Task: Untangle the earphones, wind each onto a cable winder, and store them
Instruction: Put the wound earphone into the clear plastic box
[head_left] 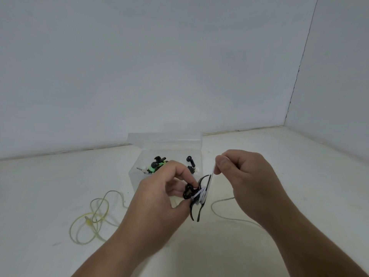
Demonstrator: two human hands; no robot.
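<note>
Black cable winder (188,193): gripped by left hand (157,198), fingers curled round it, above the table (50,186), just before the clear box (134,177). White earphone cable (200,195): partly wound on it, free end pinched taut by right hand (245,182). Yellow-green earphone (87,222): loose loops front left, a strand right. Box: lid open, near the back wall, holding wound sets.
</note>
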